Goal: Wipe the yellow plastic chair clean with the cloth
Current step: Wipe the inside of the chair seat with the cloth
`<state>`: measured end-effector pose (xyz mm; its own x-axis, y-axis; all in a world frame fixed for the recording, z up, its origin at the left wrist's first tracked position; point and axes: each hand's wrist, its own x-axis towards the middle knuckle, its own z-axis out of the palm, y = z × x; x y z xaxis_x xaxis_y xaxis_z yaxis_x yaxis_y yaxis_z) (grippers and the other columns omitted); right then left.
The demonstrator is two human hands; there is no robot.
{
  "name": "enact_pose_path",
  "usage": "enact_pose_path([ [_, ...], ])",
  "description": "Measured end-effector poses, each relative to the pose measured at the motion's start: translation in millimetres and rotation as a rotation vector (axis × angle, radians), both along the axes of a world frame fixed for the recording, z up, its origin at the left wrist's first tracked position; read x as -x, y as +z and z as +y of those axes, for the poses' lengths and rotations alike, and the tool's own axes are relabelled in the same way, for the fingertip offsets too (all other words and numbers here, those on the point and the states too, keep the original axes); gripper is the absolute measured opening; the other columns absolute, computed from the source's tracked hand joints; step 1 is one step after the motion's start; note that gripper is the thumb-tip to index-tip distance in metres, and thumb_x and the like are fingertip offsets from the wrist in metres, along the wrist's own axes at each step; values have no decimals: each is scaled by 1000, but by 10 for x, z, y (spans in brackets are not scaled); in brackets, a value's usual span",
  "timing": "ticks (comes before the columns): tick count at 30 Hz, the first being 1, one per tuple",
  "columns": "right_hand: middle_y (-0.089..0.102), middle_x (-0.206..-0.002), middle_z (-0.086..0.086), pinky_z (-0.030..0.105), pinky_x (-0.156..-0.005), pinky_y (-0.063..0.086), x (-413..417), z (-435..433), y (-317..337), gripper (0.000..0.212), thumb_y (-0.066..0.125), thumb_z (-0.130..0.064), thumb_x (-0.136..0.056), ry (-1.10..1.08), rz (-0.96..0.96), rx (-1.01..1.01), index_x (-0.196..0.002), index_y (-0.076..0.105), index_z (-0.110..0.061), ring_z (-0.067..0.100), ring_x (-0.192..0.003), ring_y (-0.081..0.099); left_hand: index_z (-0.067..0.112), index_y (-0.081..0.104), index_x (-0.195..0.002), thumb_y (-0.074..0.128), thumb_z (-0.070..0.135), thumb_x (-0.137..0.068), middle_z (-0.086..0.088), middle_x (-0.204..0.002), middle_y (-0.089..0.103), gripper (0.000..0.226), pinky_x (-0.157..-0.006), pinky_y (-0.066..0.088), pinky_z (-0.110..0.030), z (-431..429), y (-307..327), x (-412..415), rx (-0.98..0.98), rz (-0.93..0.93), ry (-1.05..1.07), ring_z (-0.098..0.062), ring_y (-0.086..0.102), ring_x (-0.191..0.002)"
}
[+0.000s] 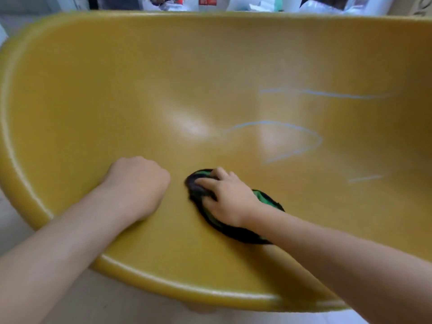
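Your glossy yellow plastic chair shell (117,94) fills the view, pale blue scribble lines (292,139) on its right half | left hand (138,185) fisted, holding nothing, braced on the seat | right hand (229,199) presses the dark green-and-black cloth (236,230) flat at seat front | step: wiping underway; next, sweep toward the scribbles.

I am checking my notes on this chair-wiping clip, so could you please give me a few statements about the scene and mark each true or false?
1. The right hand presses the cloth onto the yellow chair. True.
2. The left hand holds a second cloth. False: it is a closed fist resting bare on the seat.
3. Pale blue marks remain on the seat. True.
4. The cloth is white. False: it is dark with green.
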<state>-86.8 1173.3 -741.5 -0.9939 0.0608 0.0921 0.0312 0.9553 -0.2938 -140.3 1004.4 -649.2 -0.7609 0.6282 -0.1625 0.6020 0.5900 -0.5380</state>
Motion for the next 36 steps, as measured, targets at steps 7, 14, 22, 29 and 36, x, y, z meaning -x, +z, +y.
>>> enact_pose_path([
  [7,39,-131,2,47,-95,43,-1094,2102,322,41,38,-43,-96,-537,-209,-295,-136,42,-46,32,-120,39,35,43,-135,41,50,-94,9,-138,51,44,-100,43,-30,593,-285,-435,-207,-451,-160,-16,50,-125],
  [14,32,-140,7,49,-97,38,-1085,1117,151,48,41,-42,-95,-22,-328,-67,-141,37,-28,35,-125,33,30,64,-90,48,15,-88,2,-98,69,22,-73,42,-27,1904,-462,-701,-799,-578,32,-21,61,-97],
  [22,25,-156,-17,47,-108,29,-2171,2653,885,70,38,-72,-86,-231,-411,106,-147,11,-51,23,-139,26,16,21,-150,18,66,-91,-2,-158,18,77,-110,31,-37,2701,-399,-1667,-367,-409,66,-25,21,-141],
  [29,55,-136,11,48,-99,30,-2626,3218,1089,29,54,-25,-89,-592,503,-446,-115,64,-21,33,-132,41,22,16,-151,26,54,-96,-1,-128,58,65,-79,42,-26,2811,-293,-1706,-578,-597,216,-18,55,-107],
  [36,7,-157,31,47,-113,20,-2410,3450,1210,78,46,4,-89,-939,442,-269,-153,3,-8,49,-136,25,18,32,-146,55,32,-83,0,-148,38,68,-98,37,-33,3321,-697,-1251,-794,-531,200,-26,43,-128],
])
